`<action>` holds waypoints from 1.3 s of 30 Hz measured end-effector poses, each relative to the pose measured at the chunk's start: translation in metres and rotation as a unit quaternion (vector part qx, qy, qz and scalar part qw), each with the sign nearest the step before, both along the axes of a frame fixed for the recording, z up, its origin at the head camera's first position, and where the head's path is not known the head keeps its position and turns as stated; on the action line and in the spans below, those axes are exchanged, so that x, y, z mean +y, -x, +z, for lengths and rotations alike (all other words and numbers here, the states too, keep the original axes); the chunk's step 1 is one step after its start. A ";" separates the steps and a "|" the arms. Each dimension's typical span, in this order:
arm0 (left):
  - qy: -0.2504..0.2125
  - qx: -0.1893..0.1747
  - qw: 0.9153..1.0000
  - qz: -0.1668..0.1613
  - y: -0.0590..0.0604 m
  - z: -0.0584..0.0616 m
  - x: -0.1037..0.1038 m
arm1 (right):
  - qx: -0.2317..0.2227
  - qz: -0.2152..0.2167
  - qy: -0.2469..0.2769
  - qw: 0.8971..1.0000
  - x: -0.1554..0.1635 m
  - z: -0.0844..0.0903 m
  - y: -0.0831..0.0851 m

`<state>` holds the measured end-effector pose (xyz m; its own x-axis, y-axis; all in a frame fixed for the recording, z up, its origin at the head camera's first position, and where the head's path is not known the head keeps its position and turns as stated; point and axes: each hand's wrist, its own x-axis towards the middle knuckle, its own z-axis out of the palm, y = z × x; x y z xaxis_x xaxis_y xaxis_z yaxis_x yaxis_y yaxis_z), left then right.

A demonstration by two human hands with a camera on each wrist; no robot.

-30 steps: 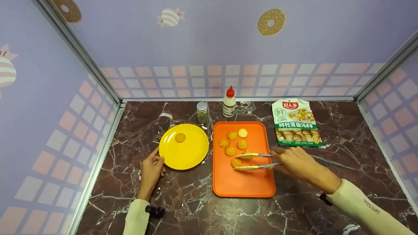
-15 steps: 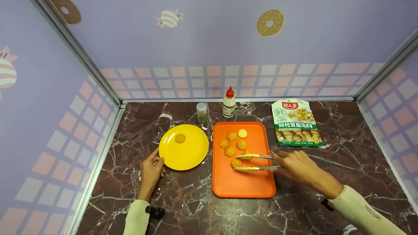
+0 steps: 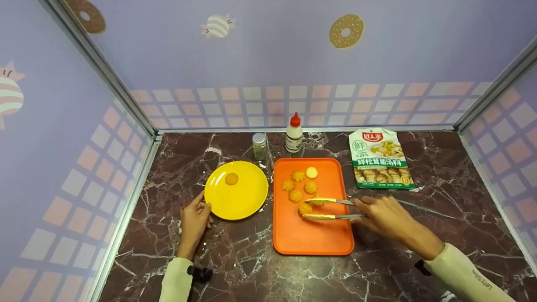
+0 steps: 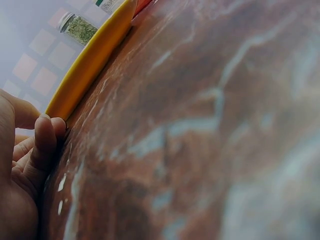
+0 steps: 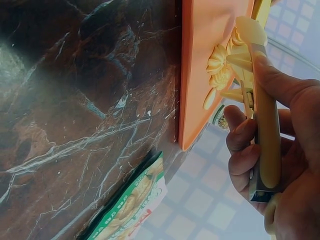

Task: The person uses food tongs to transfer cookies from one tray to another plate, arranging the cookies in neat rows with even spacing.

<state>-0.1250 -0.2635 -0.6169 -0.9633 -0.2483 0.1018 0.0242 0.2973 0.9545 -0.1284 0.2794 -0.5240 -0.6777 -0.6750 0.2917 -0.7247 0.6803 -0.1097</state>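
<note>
My right hand (image 3: 384, 216) grips a pair of tongs (image 5: 267, 130) with yellow tips and metal arms. The tongs reach in over the right side of an orange tray (image 3: 310, 241), arms apart. A swirled cookie (image 3: 305, 208) lies at their tips, between the two arms; another cookie is partly covered by the upper arm. Several more piped cookies (image 3: 295, 196) and a pale round piece (image 3: 311, 172) lie farther back on the tray. My left hand (image 3: 195, 220) pinches the left rim of a yellow plate (image 4: 87, 67). One round brown cookie (image 3: 231, 179) lies on that plate.
Behind the plate and tray stand a spice jar (image 3: 259, 147) with a silver lid and a red-capped squeeze bottle (image 3: 294, 133). A green and white food pouch (image 3: 381, 159) lies right of the tray. Patterned walls enclose the dark marbled table (image 3: 247, 268) at the back and sides.
The right hand and tongs have shifted slightly to the right, and the cookie at the tips has moved a little with them. The left hand has stayed at the plate.
</note>
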 end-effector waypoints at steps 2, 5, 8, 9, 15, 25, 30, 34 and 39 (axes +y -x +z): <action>0.005 -0.002 1.000 0.004 0.000 0.001 0.001 | 0.005 -0.001 0.006 1.000 0.002 -0.001 0.000; 0.017 -0.007 1.000 0.010 0.001 0.002 0.003 | 0.006 -0.006 0.013 1.000 0.005 -0.002 -0.002; 0.016 -0.009 1.000 0.011 0.002 0.001 0.003 | 0.005 -0.009 0.022 1.000 0.008 -0.004 -0.003; 0.016 -0.009 1.000 0.010 0.002 0.000 0.003 | 0.006 -0.010 0.025 1.000 0.009 -0.004 -0.004; 0.006 -0.010 1.000 0.000 0.002 -0.002 0.001 | 0.014 -0.016 0.043 0.999 0.015 -0.005 -0.006; -0.014 -0.005 1.000 -0.003 0.002 -0.002 -0.002 | 0.022 -0.022 0.048 0.998 0.014 -0.006 -0.004; -0.001 -0.001 1.000 0.000 0.001 -0.003 -0.003 | 0.021 -0.020 0.048 0.998 0.013 -0.006 -0.003; -0.009 0.000 1.000 0.002 0.000 -0.004 -0.003 | 0.023 -0.019 0.047 0.998 0.013 -0.006 -0.003; -0.011 0.002 1.000 0.001 0.001 -0.003 -0.002 | 0.026 -0.019 0.051 0.998 0.013 -0.005 -0.003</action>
